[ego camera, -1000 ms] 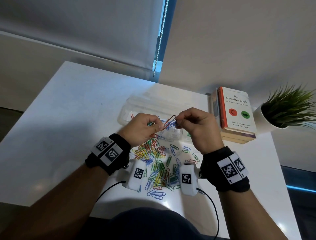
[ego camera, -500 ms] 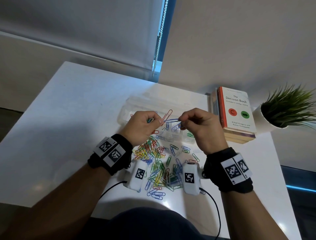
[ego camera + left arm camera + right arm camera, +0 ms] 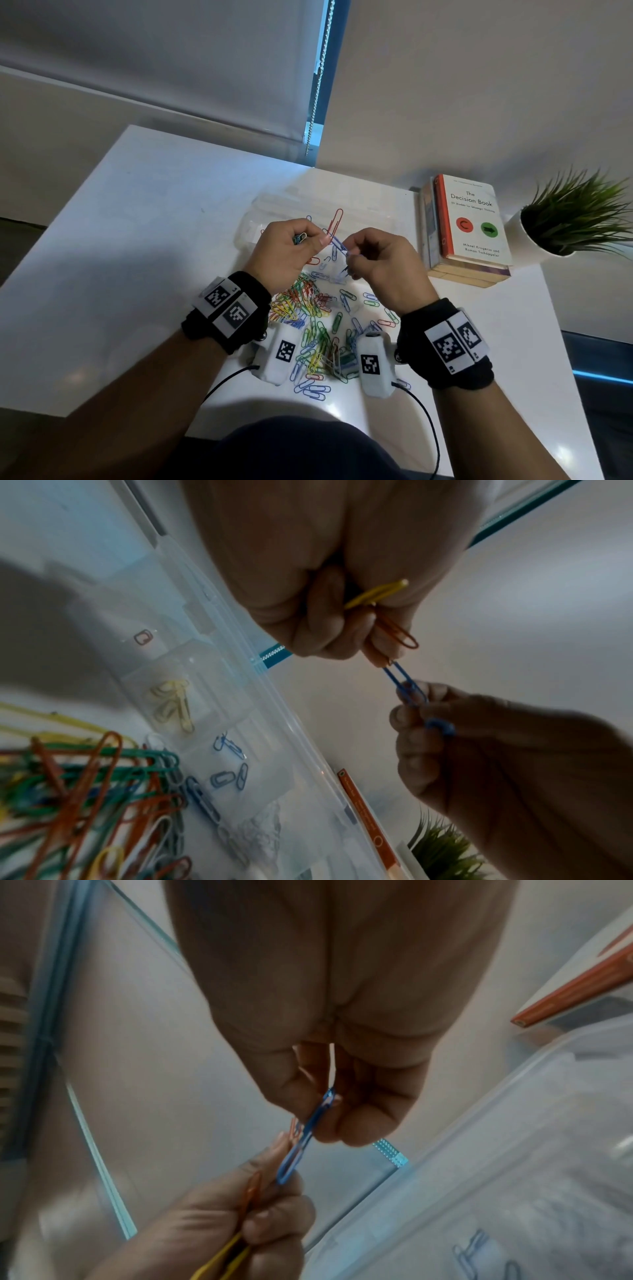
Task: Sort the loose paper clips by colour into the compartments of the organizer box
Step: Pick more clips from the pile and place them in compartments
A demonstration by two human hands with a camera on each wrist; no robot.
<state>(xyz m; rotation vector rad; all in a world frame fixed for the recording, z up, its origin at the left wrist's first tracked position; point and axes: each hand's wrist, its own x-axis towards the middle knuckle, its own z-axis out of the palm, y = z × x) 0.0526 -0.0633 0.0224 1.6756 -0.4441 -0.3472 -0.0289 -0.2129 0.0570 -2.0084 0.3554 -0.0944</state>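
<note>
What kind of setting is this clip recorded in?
Most likely a home or office desk. A white table stands against a wall by a window blind, with stacked books and a small potted plant beside loose paper clips.

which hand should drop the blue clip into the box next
Right. The right hand already pinches the blue clip and holds nothing else; the left hand holds the red clip and a yellow clip.
</note>
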